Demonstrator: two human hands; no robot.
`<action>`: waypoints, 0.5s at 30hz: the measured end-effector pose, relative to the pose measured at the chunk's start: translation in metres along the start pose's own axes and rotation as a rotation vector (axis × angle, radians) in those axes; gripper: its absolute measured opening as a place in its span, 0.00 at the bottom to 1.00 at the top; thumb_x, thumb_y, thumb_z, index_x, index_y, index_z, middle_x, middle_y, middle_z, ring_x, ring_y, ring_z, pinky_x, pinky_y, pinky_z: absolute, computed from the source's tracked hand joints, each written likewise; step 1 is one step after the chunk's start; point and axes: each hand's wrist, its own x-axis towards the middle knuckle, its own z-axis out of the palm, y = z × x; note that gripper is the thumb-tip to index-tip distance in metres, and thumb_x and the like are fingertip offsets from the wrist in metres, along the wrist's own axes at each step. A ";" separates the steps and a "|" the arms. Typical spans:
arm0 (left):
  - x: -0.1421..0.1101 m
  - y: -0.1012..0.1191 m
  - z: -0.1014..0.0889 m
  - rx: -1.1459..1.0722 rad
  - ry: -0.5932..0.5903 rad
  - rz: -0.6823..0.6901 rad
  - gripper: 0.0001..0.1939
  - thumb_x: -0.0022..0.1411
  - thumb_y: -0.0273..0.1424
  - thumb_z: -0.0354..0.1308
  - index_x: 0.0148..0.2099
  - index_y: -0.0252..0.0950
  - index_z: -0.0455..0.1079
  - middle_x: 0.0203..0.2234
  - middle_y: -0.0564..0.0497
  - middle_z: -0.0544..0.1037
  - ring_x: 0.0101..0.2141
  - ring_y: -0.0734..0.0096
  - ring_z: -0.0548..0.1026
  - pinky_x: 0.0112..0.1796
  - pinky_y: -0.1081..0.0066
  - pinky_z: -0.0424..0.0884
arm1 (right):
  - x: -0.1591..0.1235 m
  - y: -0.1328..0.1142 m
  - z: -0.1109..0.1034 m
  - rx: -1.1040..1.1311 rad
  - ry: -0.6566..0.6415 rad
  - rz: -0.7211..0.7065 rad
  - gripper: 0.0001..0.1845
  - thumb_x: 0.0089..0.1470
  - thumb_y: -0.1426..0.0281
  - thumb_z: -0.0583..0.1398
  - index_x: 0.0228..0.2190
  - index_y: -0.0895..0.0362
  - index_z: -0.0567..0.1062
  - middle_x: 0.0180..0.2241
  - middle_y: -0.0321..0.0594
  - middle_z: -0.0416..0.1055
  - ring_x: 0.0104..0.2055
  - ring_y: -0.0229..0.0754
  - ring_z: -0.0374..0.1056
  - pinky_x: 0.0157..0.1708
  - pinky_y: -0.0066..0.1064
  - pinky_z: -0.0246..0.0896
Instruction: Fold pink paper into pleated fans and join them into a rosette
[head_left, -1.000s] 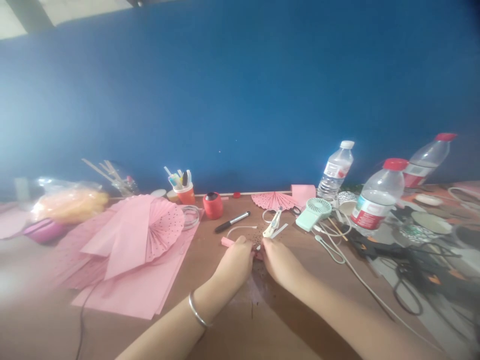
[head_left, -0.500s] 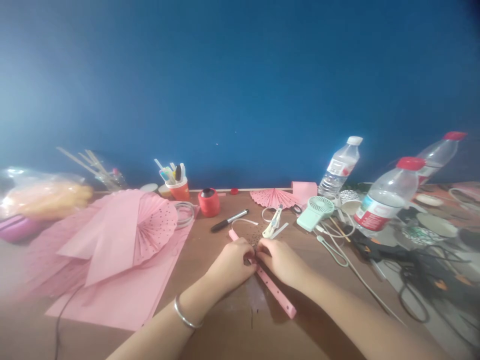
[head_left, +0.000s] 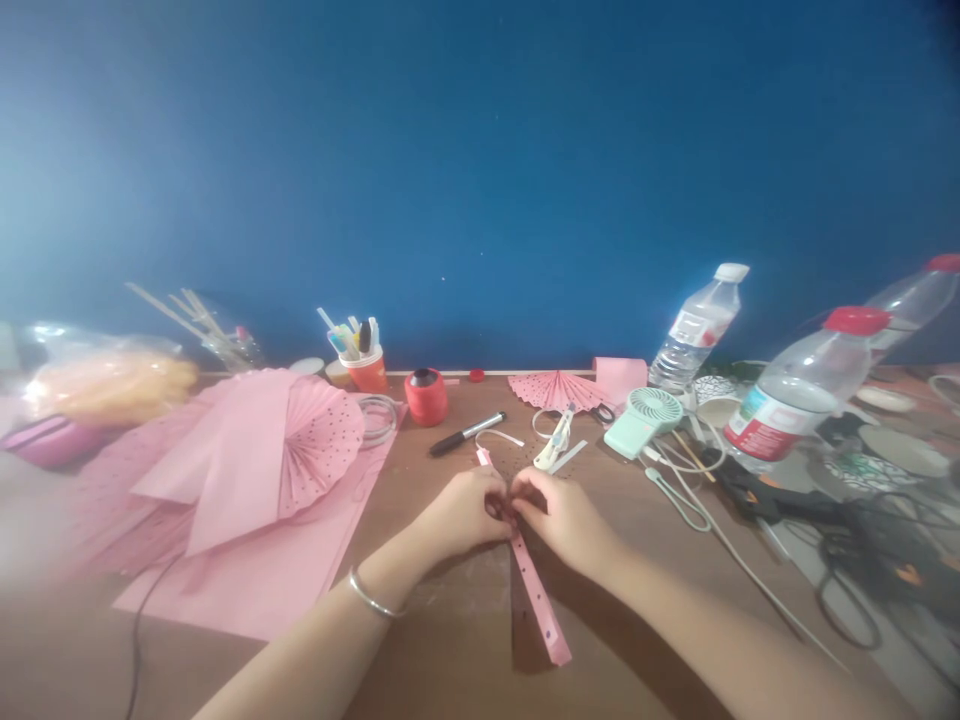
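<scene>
Between the person's two hands is a folded pink strip with dark dots, slanting over the bench, its near end reaching toward the person and a little to the right. The left hand and the right hand meet about its middle, fingertips drawn in narrow and pinching it; the exact grip is hidden behind the fingers.

Crowding the far side of the right hand is a white-handled tool, with a pale strip beside it. A thin white band curls near the pink strip's far end. Farther off to the left are a black-and-silver marker, a red container and an orange cup of pens. Pink sheets and a pleated dotted fan cover the left side. Beyond the hands lies another pleated fan; to the right are a mint hand fan, a white-capped bottle and a nearer red-capped one.

Half a second ago the strip's near end swung farther right; now it points more nearly straight at the person. A second ago most of it was out of sight. The hands keep their pinch together.
</scene>
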 end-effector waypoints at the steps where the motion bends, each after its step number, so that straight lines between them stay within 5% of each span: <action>1: 0.000 0.001 0.000 -0.008 -0.006 -0.001 0.05 0.41 0.28 0.60 0.26 0.35 0.70 0.25 0.53 0.70 0.27 0.72 0.68 0.27 0.75 0.61 | 0.001 0.002 0.000 0.035 0.027 0.027 0.07 0.49 0.76 0.53 0.32 0.54 0.66 0.31 0.35 0.71 0.34 0.38 0.67 0.35 0.27 0.58; 8: -0.003 0.006 -0.002 -0.026 0.016 -0.020 0.06 0.40 0.27 0.60 0.26 0.35 0.69 0.25 0.54 0.71 0.25 0.74 0.67 0.26 0.75 0.61 | 0.005 0.008 -0.016 -0.132 0.153 0.121 0.06 0.49 0.73 0.51 0.30 0.54 0.66 0.28 0.34 0.70 0.28 0.37 0.65 0.29 0.28 0.56; 12: -0.004 0.008 -0.001 0.010 0.028 -0.031 0.06 0.41 0.28 0.60 0.26 0.35 0.69 0.24 0.54 0.70 0.25 0.74 0.67 0.25 0.75 0.61 | 0.004 0.005 -0.023 -0.284 -0.025 0.163 0.06 0.43 0.73 0.54 0.19 0.55 0.69 0.21 0.35 0.70 0.24 0.38 0.65 0.23 0.26 0.52; 15: -0.004 0.007 -0.001 0.020 0.035 -0.030 0.06 0.41 0.29 0.60 0.25 0.36 0.68 0.25 0.54 0.70 0.25 0.74 0.67 0.25 0.75 0.61 | 0.002 0.003 -0.017 -0.228 -0.127 0.178 0.05 0.41 0.71 0.58 0.20 0.55 0.74 0.22 0.35 0.73 0.25 0.39 0.67 0.23 0.26 0.52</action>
